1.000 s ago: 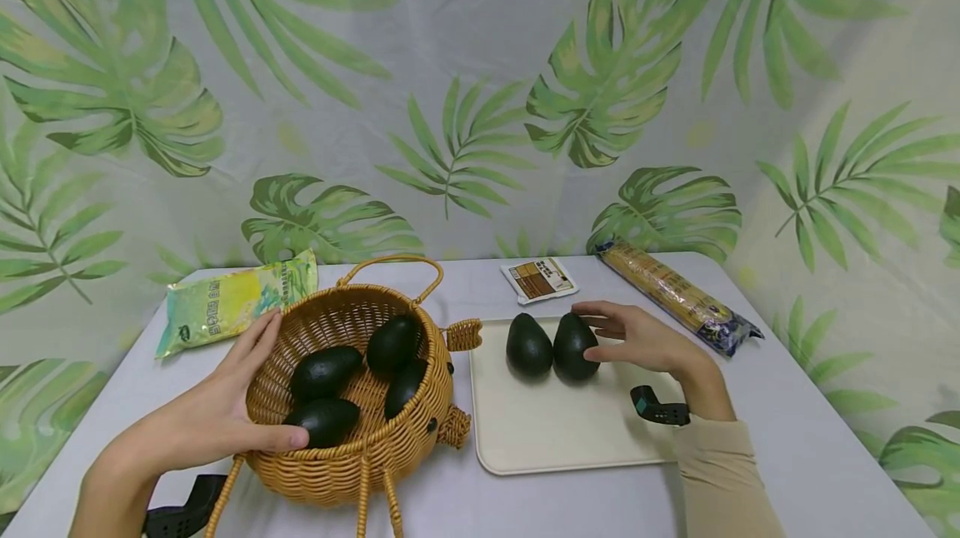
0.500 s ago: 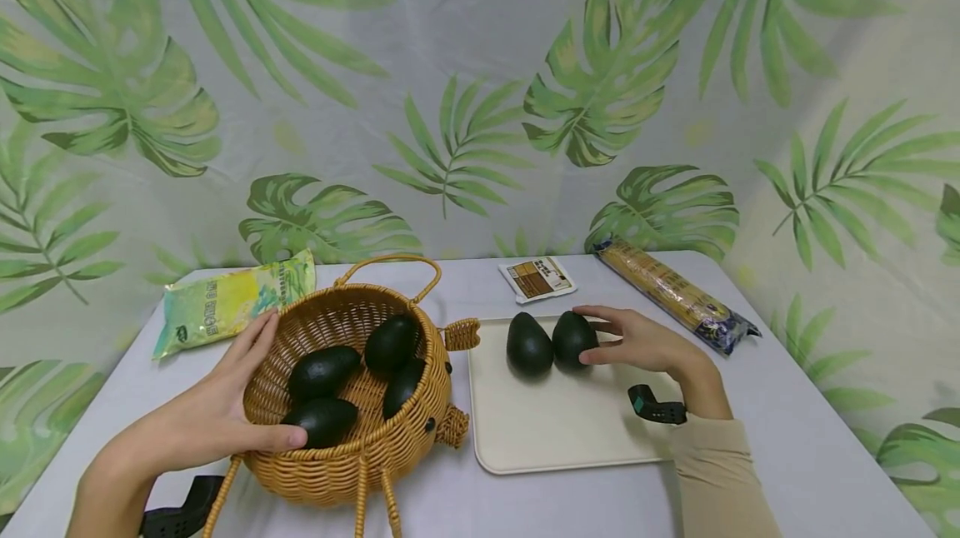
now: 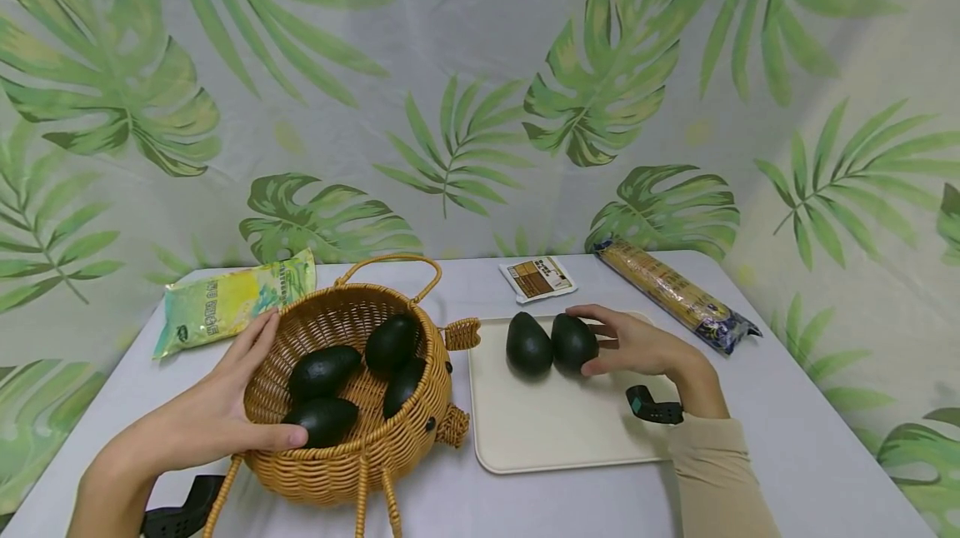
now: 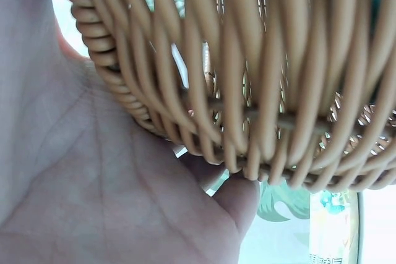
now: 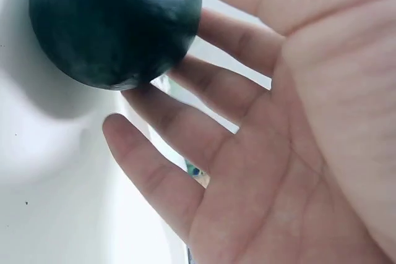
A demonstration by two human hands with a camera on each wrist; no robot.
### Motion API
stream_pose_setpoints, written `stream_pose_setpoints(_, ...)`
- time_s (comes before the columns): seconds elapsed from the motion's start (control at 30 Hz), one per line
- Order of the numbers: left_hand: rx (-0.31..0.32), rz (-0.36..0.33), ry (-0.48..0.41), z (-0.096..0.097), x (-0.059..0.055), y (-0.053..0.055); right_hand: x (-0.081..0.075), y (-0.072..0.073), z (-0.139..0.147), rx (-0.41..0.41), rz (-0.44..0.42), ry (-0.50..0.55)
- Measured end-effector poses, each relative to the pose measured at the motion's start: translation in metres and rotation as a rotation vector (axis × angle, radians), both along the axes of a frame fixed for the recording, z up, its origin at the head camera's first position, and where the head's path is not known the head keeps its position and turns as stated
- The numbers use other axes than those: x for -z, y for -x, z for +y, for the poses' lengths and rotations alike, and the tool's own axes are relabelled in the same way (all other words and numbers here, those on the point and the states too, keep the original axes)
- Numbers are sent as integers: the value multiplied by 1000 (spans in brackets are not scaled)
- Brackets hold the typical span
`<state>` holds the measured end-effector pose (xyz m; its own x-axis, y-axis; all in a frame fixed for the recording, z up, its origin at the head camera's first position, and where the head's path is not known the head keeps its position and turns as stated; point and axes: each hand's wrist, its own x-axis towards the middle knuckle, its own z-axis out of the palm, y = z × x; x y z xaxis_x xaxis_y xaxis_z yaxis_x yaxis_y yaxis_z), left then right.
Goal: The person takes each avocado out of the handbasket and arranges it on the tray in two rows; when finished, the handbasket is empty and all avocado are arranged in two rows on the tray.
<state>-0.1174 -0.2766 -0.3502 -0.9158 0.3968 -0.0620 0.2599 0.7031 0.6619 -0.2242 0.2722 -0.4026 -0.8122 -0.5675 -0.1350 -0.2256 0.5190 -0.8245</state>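
Observation:
My left hand (image 3: 202, 413) holds the left rim of a wicker basket (image 3: 352, 471), thumb over the near edge and fingers spread along the outside. The left wrist view has my palm (image 4: 111, 190) against the basket's woven wall (image 4: 266, 78). Several dark green avocados, one of them a front avocado (image 3: 324, 421) near my thumb, lie inside the basket. On the cream tray (image 3: 555, 438), my right hand (image 3: 637, 344) grips the right avocado (image 3: 572, 344) between thumb and fingers; the right wrist view shows fingertips on that avocado (image 5: 111, 29). A second avocado (image 3: 528, 346) stands against it on the left.
Behind the basket lies a yellow-green packet (image 3: 232, 305). A small brown-and-white packet (image 3: 537, 279) is at the back, beyond the tray. At the right rear, a long golden package (image 3: 667, 292) lies at an angle. The basket's tall handle (image 3: 397, 257) rises at its far side.
My right hand has shifted slightly left, its fingers closer around the right avocado. The left hand and the basket stay nearly in place.

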Motion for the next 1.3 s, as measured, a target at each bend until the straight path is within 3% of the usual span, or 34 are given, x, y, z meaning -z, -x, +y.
stream_pose_setpoints(0.3, -6, 9, 0, -2, 2, 1, -1, 0, 0, 24, 21, -7)
stream_pose_setpoints(0.53, -4, 8, -6, -2, 0, 1, -5, -1, -1, 23, 105, -34)
stream_pose_setpoints(0.97, -2, 12, 4, -1, 1, 0, -16, -3, -13, 46, 175, 60)
stream_pose_setpoints(1.3, 5, 17, -7, -2, 3, 0, -32, -11, -30, 52, 231, 77)
